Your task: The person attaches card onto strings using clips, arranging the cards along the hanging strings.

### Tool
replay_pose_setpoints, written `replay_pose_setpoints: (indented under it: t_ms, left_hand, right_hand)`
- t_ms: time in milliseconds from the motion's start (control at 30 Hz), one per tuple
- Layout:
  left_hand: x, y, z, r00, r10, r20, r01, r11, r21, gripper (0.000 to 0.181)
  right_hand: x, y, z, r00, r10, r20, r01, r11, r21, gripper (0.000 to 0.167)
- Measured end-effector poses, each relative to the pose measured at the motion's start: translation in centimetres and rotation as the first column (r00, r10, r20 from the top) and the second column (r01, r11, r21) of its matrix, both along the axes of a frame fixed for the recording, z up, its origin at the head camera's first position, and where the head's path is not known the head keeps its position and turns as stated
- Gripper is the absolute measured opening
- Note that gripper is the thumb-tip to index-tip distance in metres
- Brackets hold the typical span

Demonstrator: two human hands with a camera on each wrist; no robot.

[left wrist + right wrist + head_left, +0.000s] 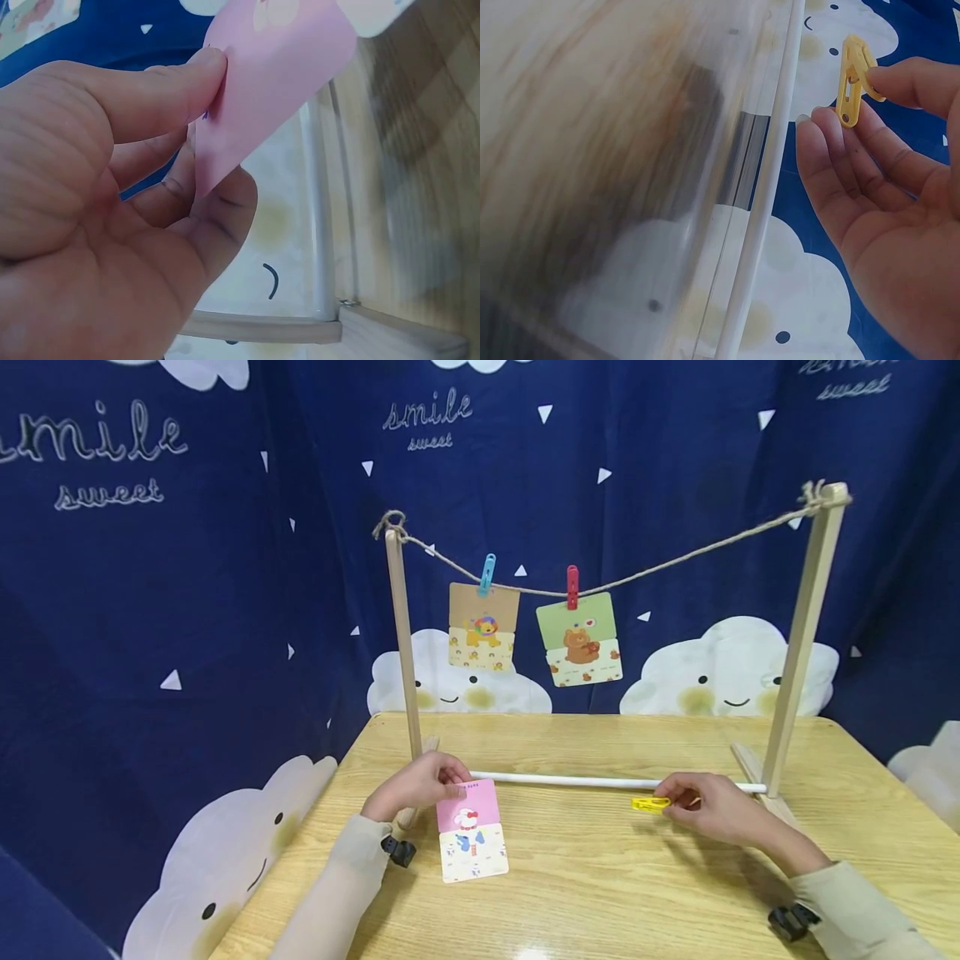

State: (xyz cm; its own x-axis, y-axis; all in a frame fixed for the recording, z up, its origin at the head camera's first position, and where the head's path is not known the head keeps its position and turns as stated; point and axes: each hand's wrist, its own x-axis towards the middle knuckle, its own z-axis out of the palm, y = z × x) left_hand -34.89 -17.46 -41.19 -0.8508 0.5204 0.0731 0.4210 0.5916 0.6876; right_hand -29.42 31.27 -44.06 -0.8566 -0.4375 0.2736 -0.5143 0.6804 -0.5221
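A pink and white card with a cartoon animal hangs from my left hand, which pinches its upper edge between thumb and fingers. Close up in the left wrist view, the thumb presses on the card's pink part. My right hand holds a yellow clothespin over the right part of the table. In the right wrist view, thumb and fingers pinch this clothespin at one end. Two other cards hang on a rope: a lion card under a blue clothespin and a bear card under a red clothespin.
The sagging rope is tied to a left wooden post and a right wooden post. A white rod joins the posts low down, above the wooden table. A dark blue curtain with clouds hangs behind.
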Motion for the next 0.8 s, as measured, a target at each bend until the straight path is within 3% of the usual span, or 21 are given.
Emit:
replay_pose_setpoints:
  t_ms: [367, 600, 800]
  left_hand:
    - [0.4, 0.7, 1.4, 0.999, -0.051, -0.013, 0.051, 0.999, -0.001, 0.010]
    - [0.4, 1.1, 1.9, 0.995, -0.080, -0.055, 0.078, 0.997, -0.026, 0.008]
    - [0.9, 1.6, 2.7, 0.996, -0.077, -0.037, 0.076, 0.997, -0.019, 0.007]
  right_hand:
    - [0.0, 0.0, 0.1, 1.000, -0.014, 0.006, 0.014, 1.000, 0.004, 0.012]
    - [0.2, -0.2, 0.3, 1.000, -0.003, 0.008, 0.003, 1.000, -0.007, 0.012]
    - [0.3, -0.2, 0.3, 1.000, -0.017, 0.025, 0.017, 1.000, 0.003, 0.012]
